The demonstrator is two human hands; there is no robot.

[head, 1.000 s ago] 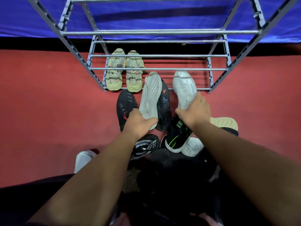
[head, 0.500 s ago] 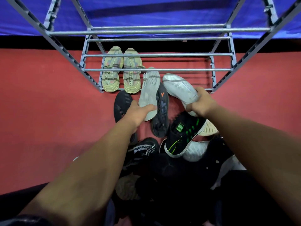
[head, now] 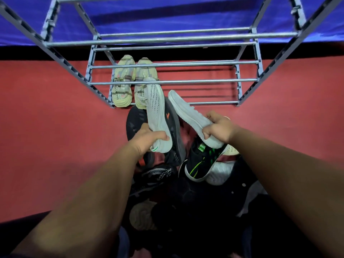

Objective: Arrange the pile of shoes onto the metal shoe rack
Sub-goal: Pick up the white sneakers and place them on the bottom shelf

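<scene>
My left hand [head: 149,139] grips the heel of a white shoe [head: 156,108] whose sole faces up and whose toe points at the metal shoe rack [head: 173,81]. My right hand [head: 218,130] holds the matching white shoe [head: 188,112] by its heel, tilted with the toe to the upper left. Both shoes hang just in front of the rack's lowest tier. A pair of yellow-green shoes [head: 130,84] stands on the left of that tier. Below my hands lies the pile: dark shoes [head: 173,131], a black shoe with green stripes [head: 202,162] and others in shadow.
The rack stands on a red floor [head: 46,127] against a blue sheet [head: 167,13]. The right part of the lowest tier [head: 210,90] holds nothing. Its upper bars [head: 167,40] cross the view above my hands. A black-and-white knit shoe [head: 160,175] lies in the pile.
Both hands have lifted the white shoes off the pile and carried them toward the rack. The right shoe has tilted, with its toe swung to the left.
</scene>
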